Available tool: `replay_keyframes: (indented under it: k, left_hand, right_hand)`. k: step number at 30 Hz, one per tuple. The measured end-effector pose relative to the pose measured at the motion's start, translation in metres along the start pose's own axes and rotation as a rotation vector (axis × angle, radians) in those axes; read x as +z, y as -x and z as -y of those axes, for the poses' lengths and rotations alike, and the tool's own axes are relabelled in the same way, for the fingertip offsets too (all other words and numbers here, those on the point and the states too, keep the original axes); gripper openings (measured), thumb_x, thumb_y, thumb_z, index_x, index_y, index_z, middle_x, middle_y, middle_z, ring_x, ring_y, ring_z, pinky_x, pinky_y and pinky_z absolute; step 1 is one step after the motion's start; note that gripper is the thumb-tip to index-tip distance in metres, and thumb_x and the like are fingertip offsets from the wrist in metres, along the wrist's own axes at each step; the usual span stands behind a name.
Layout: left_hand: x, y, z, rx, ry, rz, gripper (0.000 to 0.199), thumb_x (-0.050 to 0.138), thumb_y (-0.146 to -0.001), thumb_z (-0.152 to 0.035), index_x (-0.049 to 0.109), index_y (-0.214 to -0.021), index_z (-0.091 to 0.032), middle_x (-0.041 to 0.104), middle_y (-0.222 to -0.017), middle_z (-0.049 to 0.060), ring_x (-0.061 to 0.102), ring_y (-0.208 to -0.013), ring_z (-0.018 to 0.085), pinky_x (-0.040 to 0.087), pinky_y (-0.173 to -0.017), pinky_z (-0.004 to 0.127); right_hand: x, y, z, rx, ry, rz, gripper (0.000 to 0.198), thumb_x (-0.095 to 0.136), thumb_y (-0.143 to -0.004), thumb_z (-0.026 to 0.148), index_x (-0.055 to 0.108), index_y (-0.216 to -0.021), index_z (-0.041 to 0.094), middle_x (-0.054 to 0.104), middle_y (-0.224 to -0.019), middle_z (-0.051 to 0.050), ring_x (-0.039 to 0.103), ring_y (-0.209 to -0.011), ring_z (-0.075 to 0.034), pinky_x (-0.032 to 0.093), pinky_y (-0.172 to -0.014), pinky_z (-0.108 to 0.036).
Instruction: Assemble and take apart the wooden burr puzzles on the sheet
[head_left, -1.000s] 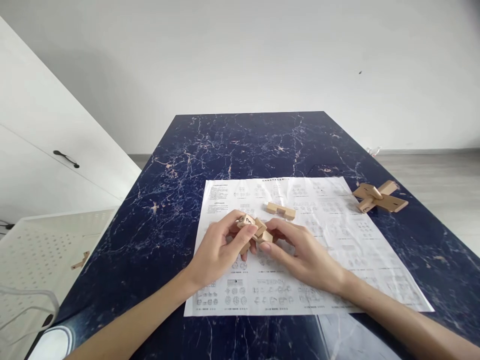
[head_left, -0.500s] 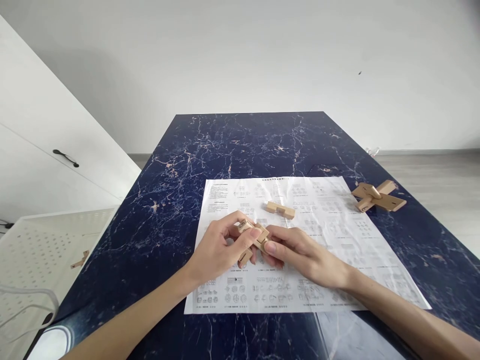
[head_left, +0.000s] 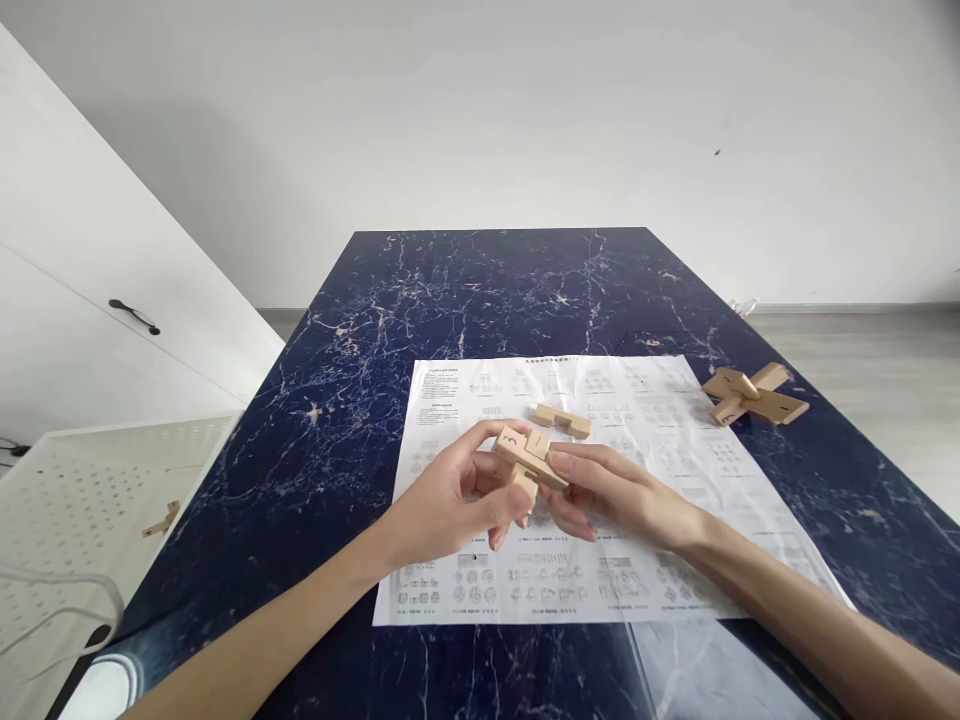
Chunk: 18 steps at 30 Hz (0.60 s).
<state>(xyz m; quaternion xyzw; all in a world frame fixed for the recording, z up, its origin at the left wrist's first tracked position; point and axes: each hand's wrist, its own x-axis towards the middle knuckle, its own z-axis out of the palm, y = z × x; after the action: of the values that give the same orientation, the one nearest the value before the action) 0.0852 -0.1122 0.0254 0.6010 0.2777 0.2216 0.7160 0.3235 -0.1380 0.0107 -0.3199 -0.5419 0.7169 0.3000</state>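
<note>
Both hands hold a partly joined wooden burr puzzle [head_left: 531, 452] above a printed sheet. Its interlocked bars form a cross, and a "3" shows on one bar. My left hand [head_left: 457, 490] grips it from the left, thumb against the lower bar and fingers behind. From the right, my right hand [head_left: 619, 490] pinches the end of a bar between thumb and fingers. Just beyond the hands, a loose notched wooden bar [head_left: 562, 421] lies on the instruction sheet [head_left: 637, 590], touched by neither hand.
At the right edge of the dark blue marbled table [head_left: 465, 290] sits an assembled wooden cross-shaped puzzle [head_left: 756, 393]. A white perforated stand [head_left: 82, 490] on the left carries another small wooden piece [head_left: 162, 520] and white cables [head_left: 67, 580]. A white cabinet [head_left: 97, 260] stands beyond it.
The burr puzzle has been turned and shifted slightly right, so the "3" now faces up. My left thumb has moved down onto the lower bar. The loose bar stays put.
</note>
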Motion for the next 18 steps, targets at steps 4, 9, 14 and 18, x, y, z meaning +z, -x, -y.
replay_keyframes:
  k: [4, 9, 14, 18]
  left_hand:
    - [-0.001, 0.000, -0.002, 0.023, -0.035, -0.003, 0.065, 0.088, -0.084, -0.050, 0.061, -0.137, -0.023, 0.068, -0.096, 0.003, 0.063, -0.074, 0.014, 0.054, -0.070, 0.029]
    - [-0.002, -0.002, 0.001, -0.012, 0.039, -0.031, 0.065, 0.092, -0.080, -0.045, 0.063, -0.133, -0.021, 0.069, -0.091, 0.002, 0.062, -0.067, 0.013, 0.055, -0.062, 0.028]
    - [-0.007, -0.004, -0.001, 0.057, 0.109, -0.207, 0.060, 0.085, -0.087, -0.050, 0.063, -0.131, -0.016, 0.067, -0.089, 0.000, 0.055, -0.055, 0.007, 0.051, -0.057, 0.025]
    - [-0.009, -0.005, -0.003, 0.075, 0.033, -0.388, 0.050, 0.078, -0.095, -0.046, 0.062, -0.133, -0.017, 0.069, -0.099, 0.004, 0.053, -0.055, 0.006, 0.051, -0.061, 0.026]
  right_hand:
    - [0.000, 0.002, -0.001, 0.042, -0.063, 0.007, 0.045, 0.052, -0.108, 0.062, 0.059, -0.087, 0.023, 0.042, -0.061, 0.006, 0.042, -0.051, -0.013, 0.038, -0.057, -0.032]
    - [0.002, 0.001, -0.001, -0.017, 0.033, -0.034, 0.055, 0.041, -0.111, 0.065, 0.055, -0.080, 0.022, 0.044, -0.058, 0.005, 0.043, -0.050, -0.013, 0.037, -0.056, -0.032]
    - [-0.007, 0.002, 0.002, -0.231, 0.277, -0.507, 0.049, 0.045, -0.112, 0.058, 0.053, -0.078, 0.024, 0.050, -0.065, 0.002, 0.047, -0.059, -0.016, 0.042, -0.062, -0.034]
    - [-0.020, 0.001, 0.001, -0.243, 0.634, -0.826, 0.030, 0.059, -0.107, 0.054, 0.059, -0.096, 0.026, 0.062, -0.085, -0.004, 0.058, -0.078, -0.022, 0.043, -0.063, -0.035]
